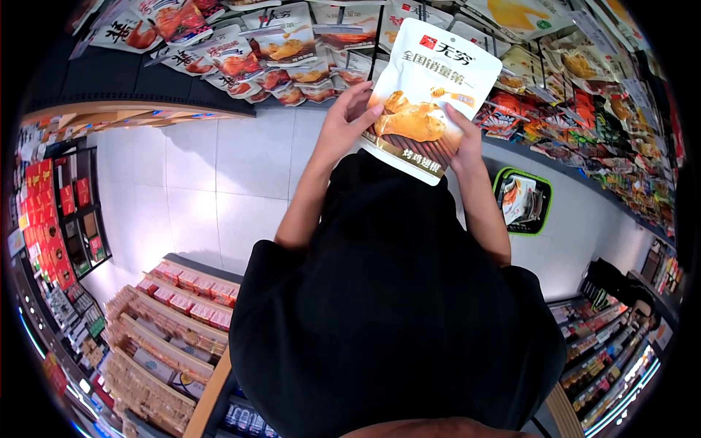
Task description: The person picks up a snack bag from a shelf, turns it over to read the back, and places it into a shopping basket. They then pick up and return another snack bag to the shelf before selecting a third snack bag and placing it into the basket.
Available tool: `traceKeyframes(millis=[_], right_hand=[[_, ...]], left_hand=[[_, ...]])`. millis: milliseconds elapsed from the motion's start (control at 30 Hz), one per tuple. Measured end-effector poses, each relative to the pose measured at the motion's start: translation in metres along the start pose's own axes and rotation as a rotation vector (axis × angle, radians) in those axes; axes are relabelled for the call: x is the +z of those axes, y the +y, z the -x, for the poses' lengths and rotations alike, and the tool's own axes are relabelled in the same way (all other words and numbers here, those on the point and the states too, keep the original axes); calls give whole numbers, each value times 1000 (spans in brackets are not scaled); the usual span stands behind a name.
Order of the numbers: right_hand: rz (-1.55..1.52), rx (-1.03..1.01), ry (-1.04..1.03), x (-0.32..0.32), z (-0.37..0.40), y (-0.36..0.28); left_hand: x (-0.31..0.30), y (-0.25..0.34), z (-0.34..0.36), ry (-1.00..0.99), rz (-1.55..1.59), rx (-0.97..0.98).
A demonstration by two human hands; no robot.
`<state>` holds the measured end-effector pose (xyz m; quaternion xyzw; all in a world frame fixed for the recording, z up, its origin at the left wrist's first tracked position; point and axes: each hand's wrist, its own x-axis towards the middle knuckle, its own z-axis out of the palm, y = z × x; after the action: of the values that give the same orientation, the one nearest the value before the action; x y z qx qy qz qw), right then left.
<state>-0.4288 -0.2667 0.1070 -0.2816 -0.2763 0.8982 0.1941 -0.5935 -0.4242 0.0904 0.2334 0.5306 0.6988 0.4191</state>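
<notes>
A white and brown snack bag with roast chicken pieces printed on it is held up in front of my body, tilted a little. My left hand grips its left edge, thumb on the front. On the opposite edge my right hand holds the bag the same way, its thumb over the printed front and the other fingers hidden behind. Just beyond the bag hang similar snack bags on the shelf display.
A black shopping basket with a green rim stands on the floor at my right, packets inside. Shelves of colourful packets curve round the right. Red boxes fill a left rack. Another person is at the far right.
</notes>
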Motion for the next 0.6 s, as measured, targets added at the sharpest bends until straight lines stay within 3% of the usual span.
traceKeyframes(millis=[67, 133, 200, 300, 333, 433, 500, 600], right_hand=[[-55, 29, -57, -9, 1, -4], [-64, 14, -29, -12, 4, -6], [-45, 52, 23, -19, 7, -10], [101, 36, 185, -47, 13, -13], [154, 3, 243, -56, 19, -13], [-3, 80, 162, -96, 44, -4], [56, 70, 222, -106, 69, -1], [121, 63, 301, -119, 103, -1]], left_hand=[[7, -4, 1, 14, 21, -53], [9, -12, -1, -136, -73, -172], [20, -23, -1, -144, -67, -181], [43, -40, -8, 50, -35, -235], [45, -47, -11, 15, -85, -269], [69, -59, -19, -100, -61, -353], [83, -73, -27, -101, -66, -430], [105, -90, -42, -264, -204, -492]])
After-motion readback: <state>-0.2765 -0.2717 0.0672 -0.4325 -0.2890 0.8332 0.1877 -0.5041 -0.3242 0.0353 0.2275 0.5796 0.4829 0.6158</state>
